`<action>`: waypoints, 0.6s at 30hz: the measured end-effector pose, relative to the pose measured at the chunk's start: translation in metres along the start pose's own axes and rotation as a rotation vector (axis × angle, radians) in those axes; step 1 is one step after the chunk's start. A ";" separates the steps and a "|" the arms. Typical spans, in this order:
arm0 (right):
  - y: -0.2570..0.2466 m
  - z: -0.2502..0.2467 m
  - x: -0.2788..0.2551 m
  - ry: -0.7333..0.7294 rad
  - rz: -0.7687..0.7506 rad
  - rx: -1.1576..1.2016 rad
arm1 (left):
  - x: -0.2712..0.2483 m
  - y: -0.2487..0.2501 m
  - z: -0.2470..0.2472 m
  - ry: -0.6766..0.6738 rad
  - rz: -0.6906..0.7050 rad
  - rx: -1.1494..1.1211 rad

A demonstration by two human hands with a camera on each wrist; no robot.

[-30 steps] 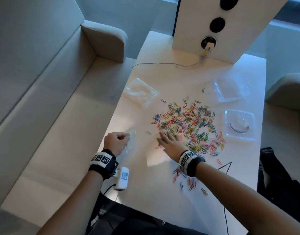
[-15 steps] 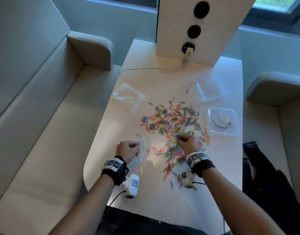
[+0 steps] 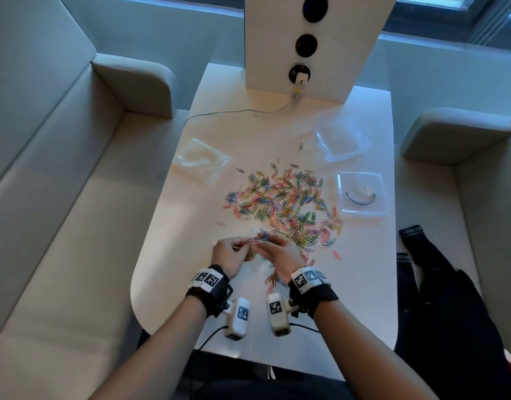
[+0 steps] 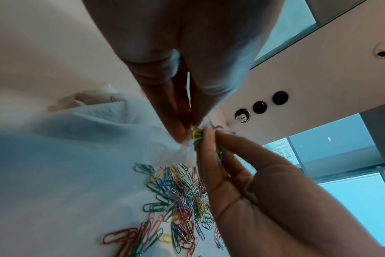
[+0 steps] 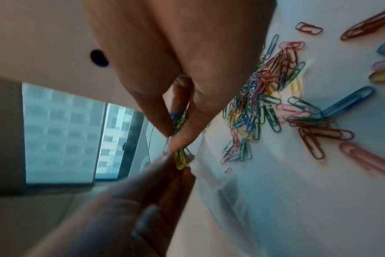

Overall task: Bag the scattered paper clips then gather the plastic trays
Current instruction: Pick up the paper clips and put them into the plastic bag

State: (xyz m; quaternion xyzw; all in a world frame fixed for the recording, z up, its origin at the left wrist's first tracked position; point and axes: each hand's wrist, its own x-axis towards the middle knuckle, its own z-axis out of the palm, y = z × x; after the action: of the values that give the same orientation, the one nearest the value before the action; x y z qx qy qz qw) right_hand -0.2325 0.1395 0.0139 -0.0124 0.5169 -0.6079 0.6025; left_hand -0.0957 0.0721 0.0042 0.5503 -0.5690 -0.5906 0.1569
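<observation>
Coloured paper clips [image 3: 283, 206] lie scattered over the middle of the white table [image 3: 363, 284]. My left hand [image 3: 248, 244] pinches the mouth of a small clear plastic bag [image 3: 253, 255] just above the table, near the pile's front edge. My right hand [image 3: 264, 243] meets it there and pinches a small bunch of clips [image 4: 197, 136] at the bag's opening; a yellow clip [image 5: 180, 160] sticks out below the fingertips. Two clear plastic trays stand at the right: an empty one [image 3: 342, 141] further back, and a nearer one [image 3: 362, 192] with a curved grey piece inside.
A stack of clear bags [image 3: 201, 160] lies at the table's left. A white panel [image 3: 312, 39] with round sockets stands at the back, and a thin cable [image 3: 234, 112] runs from it. Sofas flank the table. Dark clothing [image 3: 438, 284] lies at the right.
My right hand closed on clips in the pile, then carried them left to the bag. My left hand moved right, bringing the bag to meet it.
</observation>
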 end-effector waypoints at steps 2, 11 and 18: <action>0.011 -0.002 0.004 0.089 -0.028 -0.161 | -0.001 0.001 0.000 0.020 0.012 0.005; 0.010 -0.006 0.011 -0.032 -0.156 -1.209 | -0.009 0.000 0.004 -0.003 0.043 0.067; -0.011 -0.038 -0.007 0.157 -0.361 -1.233 | -0.002 -0.005 -0.012 0.055 0.014 0.023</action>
State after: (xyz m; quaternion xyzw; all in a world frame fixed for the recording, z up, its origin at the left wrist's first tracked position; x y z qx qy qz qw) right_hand -0.2628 0.1651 0.0074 -0.3983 0.8036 -0.2903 0.3337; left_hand -0.0826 0.0691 0.0037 0.5641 -0.5750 -0.5675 0.1705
